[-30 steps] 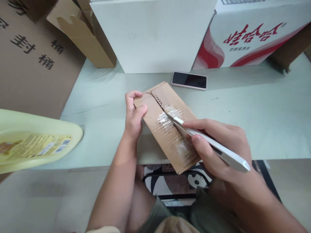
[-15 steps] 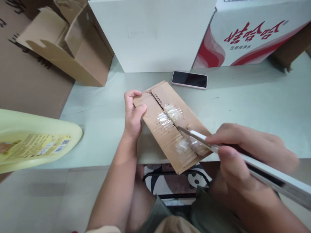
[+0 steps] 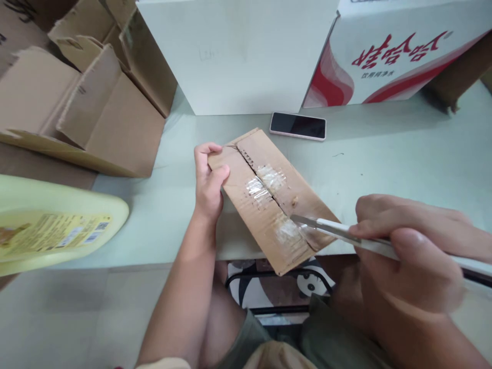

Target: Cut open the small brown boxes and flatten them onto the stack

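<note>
A flat brown cardboard box is tilted over the table's front edge, its center seam running lengthwise with patches of clear tape across it. My left hand grips its upper left corner, thumb on top. In my right hand, fingers wrapped round its handle, is a utility knife with a white and grey body. The blade's tip lies at the seam by the lower tape patch. Whether it has gone into the cardboard I cannot tell.
A phone lies behind the box. White cartons stand at the back, one with red lettering. Open cardboard boxes are at the left, with a yellow bottle nearer. Under the table edge is a panda-print item.
The knife tip has moved down along the seam toward the lower tape, and my right hand has shifted right. At the left, another open cardboard box has come forward into view.
</note>
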Tool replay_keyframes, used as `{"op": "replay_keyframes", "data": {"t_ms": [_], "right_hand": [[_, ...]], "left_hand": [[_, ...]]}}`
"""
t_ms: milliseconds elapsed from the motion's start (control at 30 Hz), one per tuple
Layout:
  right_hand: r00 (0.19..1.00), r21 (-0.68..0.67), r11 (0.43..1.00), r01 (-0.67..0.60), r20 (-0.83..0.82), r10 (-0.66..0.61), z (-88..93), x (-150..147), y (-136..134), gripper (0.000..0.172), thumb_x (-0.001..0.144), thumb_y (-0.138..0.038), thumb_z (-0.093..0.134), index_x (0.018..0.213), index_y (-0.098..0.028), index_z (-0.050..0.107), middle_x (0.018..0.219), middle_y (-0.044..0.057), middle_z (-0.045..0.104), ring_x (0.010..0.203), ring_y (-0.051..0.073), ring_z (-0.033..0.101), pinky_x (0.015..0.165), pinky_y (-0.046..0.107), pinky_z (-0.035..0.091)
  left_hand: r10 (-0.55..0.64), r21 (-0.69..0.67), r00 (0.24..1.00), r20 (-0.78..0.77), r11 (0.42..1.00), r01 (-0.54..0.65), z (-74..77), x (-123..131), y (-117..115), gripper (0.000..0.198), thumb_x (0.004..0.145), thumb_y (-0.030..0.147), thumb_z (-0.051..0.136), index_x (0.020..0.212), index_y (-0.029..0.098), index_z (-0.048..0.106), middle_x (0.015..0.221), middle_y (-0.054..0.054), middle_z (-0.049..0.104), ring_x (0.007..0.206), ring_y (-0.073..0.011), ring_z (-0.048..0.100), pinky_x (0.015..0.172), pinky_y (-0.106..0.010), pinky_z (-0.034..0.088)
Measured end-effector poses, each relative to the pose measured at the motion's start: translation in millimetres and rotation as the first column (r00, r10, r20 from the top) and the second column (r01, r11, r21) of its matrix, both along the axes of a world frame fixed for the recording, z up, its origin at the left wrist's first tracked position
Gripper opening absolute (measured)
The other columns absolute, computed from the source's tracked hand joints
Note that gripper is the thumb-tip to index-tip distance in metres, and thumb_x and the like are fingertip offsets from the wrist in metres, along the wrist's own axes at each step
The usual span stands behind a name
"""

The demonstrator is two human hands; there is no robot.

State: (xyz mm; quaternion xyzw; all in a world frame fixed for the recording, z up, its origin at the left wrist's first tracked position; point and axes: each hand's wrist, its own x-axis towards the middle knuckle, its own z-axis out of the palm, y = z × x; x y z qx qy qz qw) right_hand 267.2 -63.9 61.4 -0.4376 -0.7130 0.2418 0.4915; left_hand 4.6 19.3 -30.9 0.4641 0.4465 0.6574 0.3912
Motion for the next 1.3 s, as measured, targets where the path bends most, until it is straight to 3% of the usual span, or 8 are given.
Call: {"op": "replay_keyframes", "data": {"t_ms": [100, 200, 333, 467, 700, 933, 1100, 1300], "right_hand": [[0.982, 0.051, 0.998, 0.049, -0.185, -0.038, -4.1, -2, 5, 0.026, 0.097, -0.018, 0.056, 0.074, -0.028, 0.063, 0.054, -0.001, 0.049, 0.046, 0.017, 0.045, 0.049, 0.036, 0.038], [0.972, 0.014, 0.999, 0.041, -0.231, -0.036, -13.6, -3, 11, 0.032, 0.099, -0.018, 0.05, 0.072, -0.027, 0.063, 0.054, -0.001, 0.05, 0.046, 0.016, 0.043, 0.051, 0.036, 0.042], [0.947, 0.107, 0.993, 0.05, -0.322, -0.013, -26.1, -4, 20, 0.033, 0.1, -0.016, 0.049, 0.073, -0.027, 0.065, 0.055, -0.001, 0.053, 0.044, 0.015, 0.042, 0.048, 0.033, 0.04], [0.907, 0.106, 0.994, 0.032, -0.42, 0.015, -30.2, -5, 23, 0.033, 0.096, -0.012, 0.049, 0.072, -0.026, 0.067, 0.055, 0.0, 0.053, 0.043, 0.015, 0.042, 0.046, 0.032, 0.035], [0.921, 0.149, 0.987, 0.066, -0.39, -0.002, -27.9, -8, 22, 0.033, 0.097, -0.014, 0.049, 0.076, -0.029, 0.069, 0.056, 0.0, 0.055, 0.043, 0.016, 0.041, 0.046, 0.033, 0.036], [0.889, -0.008, 1.0, 0.025, -0.457, -0.026, -33.8, -8, 23, 0.031, 0.091, -0.018, 0.054, 0.063, -0.023, 0.067, 0.052, 0.001, 0.056, 0.043, 0.015, 0.044, 0.044, 0.031, 0.032], [0.833, -0.018, 1.0, -0.022, -0.554, 0.008, -37.0, -6, 23, 0.03, 0.087, -0.012, 0.055, 0.065, -0.021, 0.073, 0.051, 0.001, 0.057, 0.043, 0.013, 0.046, 0.045, 0.029, 0.032], [0.841, -0.156, 0.988, -0.004, -0.535, -0.081, -34.8, -5, 24, 0.03, 0.085, -0.021, 0.057, 0.061, -0.021, 0.074, 0.049, 0.002, 0.057, 0.042, 0.014, 0.048, 0.043, 0.03, 0.031]], "left_hand": [[0.004, -0.008, 1.0, -0.005, 1.0, -0.004, -1.0, 0, 1, 0.065, 0.066, 0.067, 0.089, 0.105, 0.027, 0.055, 0.097, -0.004, 0.055, 0.085, -0.0216, 0.053, 0.076, -0.034, 0.043], [0.017, -0.003, 1.0, -0.004, 1.0, -0.017, -1.4, 0, 1, 0.065, 0.065, 0.067, 0.089, 0.104, 0.028, 0.054, 0.1, -0.004, 0.056, 0.086, -0.0219, 0.054, 0.076, -0.035, 0.044], [0.018, -0.005, 1.0, -0.001, 1.0, -0.018, -0.7, 2, 2, 0.063, 0.067, 0.064, 0.088, 0.105, 0.028, 0.053, 0.1, -0.004, 0.054, 0.086, -0.0221, 0.055, 0.076, -0.035, 0.045], [0.031, 0.012, 0.999, -0.014, 0.999, -0.031, 0.2, 2, 2, 0.062, 0.067, 0.064, 0.087, 0.104, 0.027, 0.054, 0.097, -0.003, 0.052, 0.083, -0.0208, 0.053, 0.073, -0.034, 0.044], [0.034, -0.005, 0.999, 0.009, 0.999, -0.034, 1.1, 4, 1, 0.058, 0.069, 0.06, 0.087, 0.103, 0.027, 0.054, 0.098, -0.004, 0.053, 0.084, -0.0215, 0.054, 0.074, -0.034, 0.044], [0.003, 0.031, 1.0, -0.017, 1.0, -0.002, -2.3, 0, 2, 0.063, 0.07, 0.065, 0.087, 0.106, 0.026, 0.053, 0.1, -0.004, 0.05, 0.085, -0.0205, 0.052, 0.074, -0.033, 0.043], [-0.031, 0.055, 0.996, -0.087, 0.998, 0.035, -6.8, -4, 4, 0.061, 0.074, 0.066, 0.084, 0.109, 0.027, 0.053, 0.097, -0.003, 0.051, 0.081, -0.0178, 0.051, 0.071, -0.031, 0.044], [0.026, 0.082, 0.994, -0.104, 0.996, -0.017, -3.6, 1, 3, 0.056, 0.078, 0.064, 0.081, 0.108, 0.026, 0.054, 0.096, -0.002, 0.052, 0.082, -0.0182, 0.055, 0.072, -0.032, 0.046]]}}
